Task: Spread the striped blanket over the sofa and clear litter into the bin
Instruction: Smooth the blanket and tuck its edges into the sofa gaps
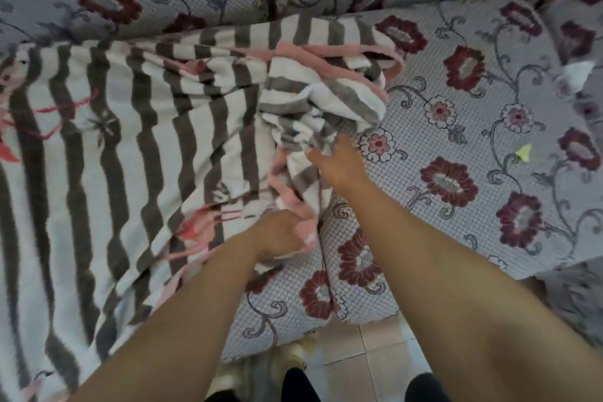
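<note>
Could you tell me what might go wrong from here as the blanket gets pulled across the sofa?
1. The yellow scrap and the white scrap lie on the bare sofa; the blanket could cover them before they are binned.
2. The left hand grips the pink edge and the right hand reaches into the bunched middle, so uneven pulling may leave folds.

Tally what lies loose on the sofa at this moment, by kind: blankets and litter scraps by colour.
Striped blanket: 1, gripped by the left hand and the right hand
Yellow scrap: 1
White scrap: 1
Total: 3 on the sofa
</note>
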Available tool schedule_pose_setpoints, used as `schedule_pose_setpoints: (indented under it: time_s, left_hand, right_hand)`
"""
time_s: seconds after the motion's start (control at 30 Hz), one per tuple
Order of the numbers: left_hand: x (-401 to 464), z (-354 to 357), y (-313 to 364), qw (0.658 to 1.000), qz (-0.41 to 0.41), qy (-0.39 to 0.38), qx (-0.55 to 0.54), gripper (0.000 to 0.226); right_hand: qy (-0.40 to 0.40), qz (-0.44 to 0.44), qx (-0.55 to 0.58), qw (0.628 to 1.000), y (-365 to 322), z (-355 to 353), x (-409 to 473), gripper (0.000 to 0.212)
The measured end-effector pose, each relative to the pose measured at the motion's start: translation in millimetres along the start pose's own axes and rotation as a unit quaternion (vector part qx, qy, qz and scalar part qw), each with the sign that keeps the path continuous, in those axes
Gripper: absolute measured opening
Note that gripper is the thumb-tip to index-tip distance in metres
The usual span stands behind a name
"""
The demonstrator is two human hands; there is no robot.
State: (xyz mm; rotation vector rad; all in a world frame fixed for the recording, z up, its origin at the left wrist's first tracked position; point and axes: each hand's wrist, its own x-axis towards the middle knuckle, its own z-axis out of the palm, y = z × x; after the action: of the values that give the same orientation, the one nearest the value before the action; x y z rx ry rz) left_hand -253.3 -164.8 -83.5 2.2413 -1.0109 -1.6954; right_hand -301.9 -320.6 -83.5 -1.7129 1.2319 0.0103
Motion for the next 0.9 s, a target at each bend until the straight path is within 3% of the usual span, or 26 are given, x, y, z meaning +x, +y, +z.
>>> schedule_pose_setpoints:
  time_s: [0.1,0.17,0.23,0.3,0.43,0.5,0.6,0.77,0.9]
  left_hand:
    - [-4,29,16,0.988,-0.010,-0.150,-0.047,0.038]
    - [-3,38,17,0.980,0.004,-0.194,-0.038,0.041]
    - [0,37,16,0.976,0.024,-0.208,-0.067,0.024]
    - [3,28,13,0.981,0.032,-0.149,-0.122,0.022]
    - [15,-2,18,0.984,0.049,0.133,-0.108,0.019]
    - [23,-19,25,0.969,0.081,0.206,-0.113,0.018]
    - [32,-37,39,0.957,0.121,0.244,-0.100,0.027]
    - [54,-62,57,0.949,0.128,0.265,-0.110,0.050]
    - [80,-69,79,0.960,0.028,0.250,-0.119,0.088]
  right_hand:
    - [-0.022,0.016,-0.012,1.000,-4,5,11,0.062]
    - [-0.062,-0.001,-0.091,0.994,-1,3,12,0.037]
    - [-0.097,-0.017,-0.154,0.983,8,-11,6,0.007]
    - [-0.082,-0.007,-0.188,0.979,28,-37,-2,0.030]
    - [0.067,0.134,-0.212,0.966,80,-102,-27,0.006]
    - [0.088,0.175,-0.212,0.957,95,-116,-37,0.016]
    - [0.104,0.164,-0.205,0.959,97,-118,-41,0.019]
    - [0.088,0.098,-0.055,0.990,71,-103,-26,0.043]
    - [0.089,0.064,0.019,0.994,51,-96,2,0.044]
